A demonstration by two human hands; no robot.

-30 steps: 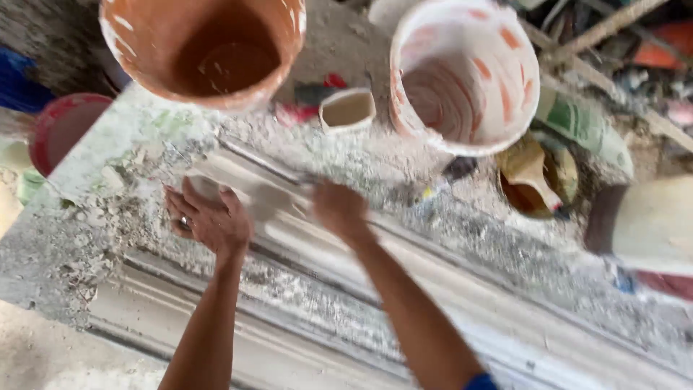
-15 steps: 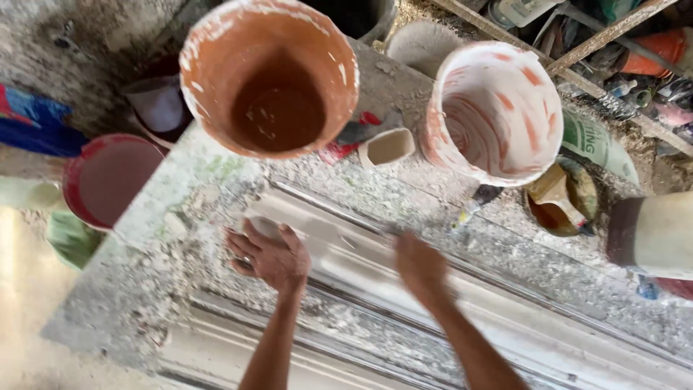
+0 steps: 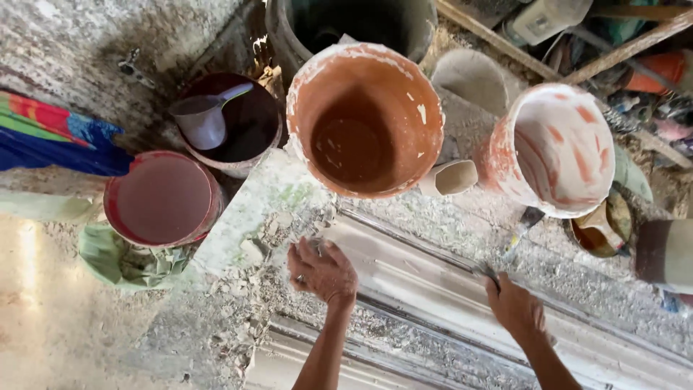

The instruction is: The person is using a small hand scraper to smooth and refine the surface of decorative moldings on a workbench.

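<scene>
Looking down, you see your left hand resting on the near end of the white plaster moulding, fingers curled loosely over its top edge where the grooves begin; a ring shows on one finger. Whether anything is pinched under those fingers cannot be told. Your right hand sits at about 3 o'clock from the left, well apart from it, closed around the handle of a thin tool whose shaft runs up toward 1 o'clock, to the foot of the white bucket.

The moulding lies along the tabletop, running from the left hand down toward 4 o'clock, its long ridges wet and pale. The tabletop around it is crusted with plaster crumbs and flakes.

At 12 o'clock from the left hand stands the orange bucket, open mouth up, its inside smeared brown. Just beside it, at 3 o'clock, a small cup lies on its side, between the orange bucket and the white bucket, which is streaked with orange inside.

Off the tabletop, at 9 o'clock, stands a red tub with pinkish liquid, and at 11 o'clock a dark pot holding a grey scoop.
</scene>
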